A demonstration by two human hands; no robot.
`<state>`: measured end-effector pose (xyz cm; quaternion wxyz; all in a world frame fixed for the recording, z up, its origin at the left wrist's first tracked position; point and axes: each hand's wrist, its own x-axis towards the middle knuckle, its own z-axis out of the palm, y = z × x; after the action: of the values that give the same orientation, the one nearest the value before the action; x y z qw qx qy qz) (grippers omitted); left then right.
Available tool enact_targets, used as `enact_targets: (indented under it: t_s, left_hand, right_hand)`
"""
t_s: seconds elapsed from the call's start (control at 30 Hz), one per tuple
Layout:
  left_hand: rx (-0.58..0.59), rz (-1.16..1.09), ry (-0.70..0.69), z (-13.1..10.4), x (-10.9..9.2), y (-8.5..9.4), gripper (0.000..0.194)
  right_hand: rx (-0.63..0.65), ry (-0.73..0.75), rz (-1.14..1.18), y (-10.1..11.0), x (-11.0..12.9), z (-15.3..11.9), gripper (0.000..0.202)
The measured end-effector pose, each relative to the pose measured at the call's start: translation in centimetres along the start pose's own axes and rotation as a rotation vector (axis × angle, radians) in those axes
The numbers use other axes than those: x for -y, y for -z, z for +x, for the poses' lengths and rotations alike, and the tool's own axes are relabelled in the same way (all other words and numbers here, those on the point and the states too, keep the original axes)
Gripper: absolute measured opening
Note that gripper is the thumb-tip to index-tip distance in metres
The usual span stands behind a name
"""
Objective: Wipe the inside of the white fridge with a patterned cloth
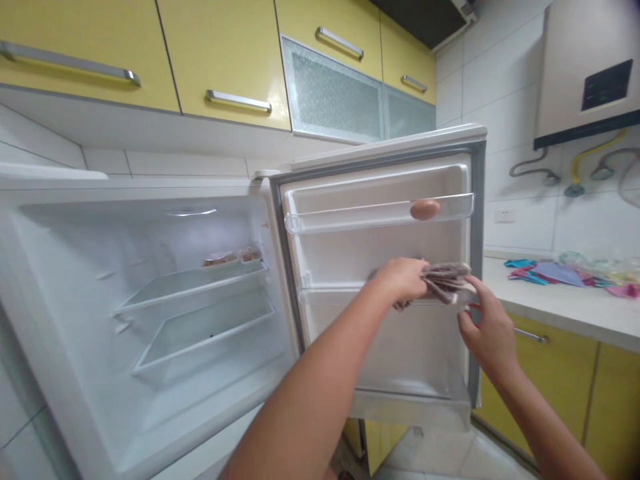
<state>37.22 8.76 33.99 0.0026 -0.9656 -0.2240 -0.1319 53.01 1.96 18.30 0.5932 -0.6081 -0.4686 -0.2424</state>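
— What's going on at the fridge door point(465, 373)?

— It stands wide open, and both hands are up at its middle shelf point(330, 292). The left hand point(400, 280) is closed around a grey, crumpled cloth point(447, 279), pressing it against the shelf's right end.

— And the other one?

— The right hand point(487, 327) is just below and to the right of the cloth, fingers point(475, 287) loosely curled, the tips touching the rag's edge near the door's rim. I can't tell whether it truly pinches it or only steadies it.

— Anything else in the door?

— One brown egg point(425, 209) lies in the top door bin point(350, 217), towards the right, well above the hands.

— Inside the fridge?

— Two glass shelves; on the upper shelf point(175, 283), at the back right, sit a couple of small trays point(230, 259) with something brownish, too blurred to name.

— Around it?

— Yellow cabinets point(225, 60) overhead, and on the counter point(570, 307) to the right a heap of coloured cloths point(550, 273), well apart from the hands
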Motion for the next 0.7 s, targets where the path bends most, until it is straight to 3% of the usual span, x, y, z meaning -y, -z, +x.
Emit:
enact_targets:
  t_s: [0.1,0.17,0.23,0.33,0.47,0.53,0.6,0.7]
  left_hand:
    - [-0.250,0.278,-0.164,-1.5,-2.3,-2.0,0.028]
    - [-0.432,0.448,-0.263,-3.3,-2.2,-3.3,0.028]
    - [-0.572,0.584,-0.304,-5.4,-0.4,-4.3,0.029]
    - [-0.715,0.729,-0.305,-9.1,4.4,-5.1,0.030]
    - [-0.803,0.724,-0.160,-14.1,11.5,-5.7,0.040]
    - [-0.842,0.629,-0.050,-16.1,13.9,-6.4,0.052]
    - [-0.913,0.454,0.118,-17.3,14.8,-7.6,0.066]
    - [-1.069,0.123,0.404,-17.4,13.7,-10.4,0.081]
  right_hand:
    - [-0.030,0.062,-0.026,-0.2,-0.4,-0.2,0.063]
    - [-0.018,0.075,-0.013,-0.2,-0.3,-0.2,0.067]
    - [-0.007,0.045,-0.018,-0.2,0.0,-0.2,0.068]
    - [-0.003,-0.002,-0.061,-0.2,0.3,0.0,0.065]
    - [0.001,-0.018,-0.051,-0.4,0.2,0.3,0.064]
    - [-0.002,-0.021,-0.045,-0.4,0.3,0.3,0.063]
    - [-0.011,-0.016,-0.042,-0.4,0.4,0.3,0.063]
    - [-0.022,-0.011,-0.037,-0.4,0.5,0.2,0.064]
